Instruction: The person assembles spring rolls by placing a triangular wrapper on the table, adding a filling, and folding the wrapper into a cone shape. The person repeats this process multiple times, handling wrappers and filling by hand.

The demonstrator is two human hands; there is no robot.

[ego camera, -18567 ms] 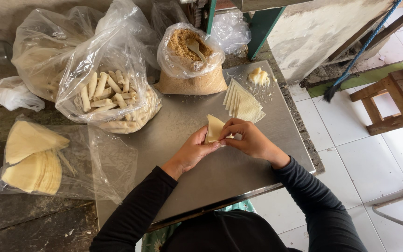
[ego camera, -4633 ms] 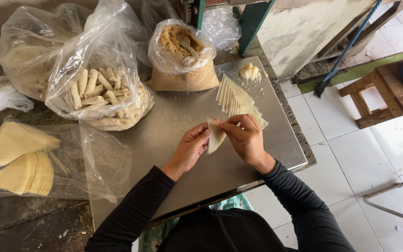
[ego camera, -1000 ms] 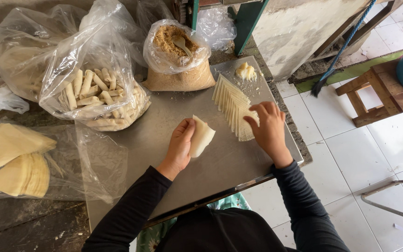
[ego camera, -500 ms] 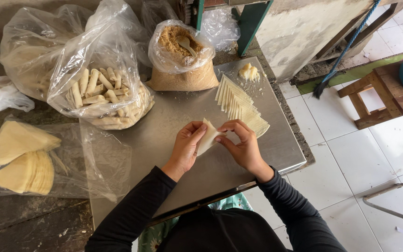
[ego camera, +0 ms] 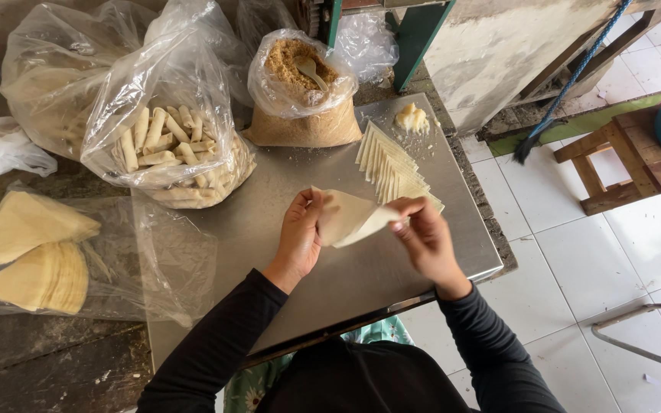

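Observation:
My left hand [ego camera: 300,233] and my right hand [ego camera: 424,239] hold one pale, thin pastry wrapper [ego camera: 350,216] between them, a little above the steel tray [ego camera: 269,222]. The left fingers pinch its left edge and the right fingertips fold its right corner inward. Just beyond my right hand lies a fanned row of triangular wrappers [ego camera: 393,164]. A small lump of pale paste [ego camera: 411,118] sits at the tray's far right corner.
A clear bag of brown crumbly filling with a spoon [ego camera: 300,92] stands at the tray's far edge. A bag of rolled pastries [ego camera: 170,145] lies left of it. Stacked wrappers in plastic [ego camera: 36,256] rest at left. A wooden stool [ego camera: 621,164] stands on the tiled floor at right.
My right hand reached to the fanned wrappers a second ago and came back. Both hands now hold the wrapper, spread wider and lifted, with its right corner being folded.

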